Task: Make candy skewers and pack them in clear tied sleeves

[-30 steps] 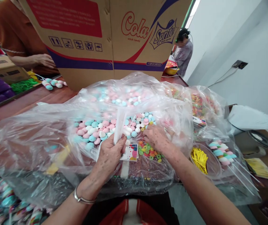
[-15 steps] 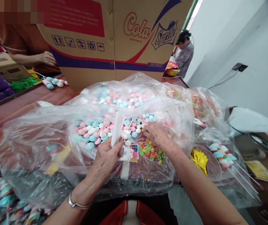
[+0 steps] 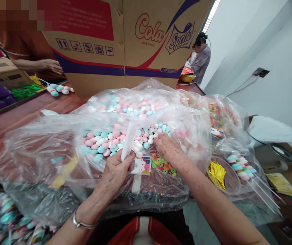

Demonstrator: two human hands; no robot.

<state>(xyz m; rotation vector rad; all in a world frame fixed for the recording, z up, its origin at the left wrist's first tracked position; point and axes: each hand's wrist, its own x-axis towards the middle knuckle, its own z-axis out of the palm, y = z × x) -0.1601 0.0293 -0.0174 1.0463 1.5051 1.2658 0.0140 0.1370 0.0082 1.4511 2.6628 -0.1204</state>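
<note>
My left hand [image 3: 119, 166] is closed around a narrow bundle of white sticks [image 3: 128, 137], which stands up above the thumb. Beyond it lies a pile of pink, white and blue marshmallows [image 3: 102, 141] on clear plastic. My right hand [image 3: 168, 149] has its fingers bent down and drawn together at the pile's right edge; whatever is between the fingertips is hidden. Just below that hand are small coloured ring candies [image 3: 162, 163]. Printed cards [image 3: 142, 165] rest between my two hands.
A large cardboard box [image 3: 125, 44] stands behind plastic bags of candy [image 3: 143, 102]. Yellow twist ties [image 3: 216, 175] sit in a round tray at right, beside marshmallow skewers [image 3: 240, 166]. Finished-looking wrapped candy [image 3: 10, 217] fills the lower left. Two other people are beyond the box.
My right hand has shifted slightly, its fingertips moving a little left along the pile's edge. My left hand keeps its grip on the white sticks, almost unmoved.
</note>
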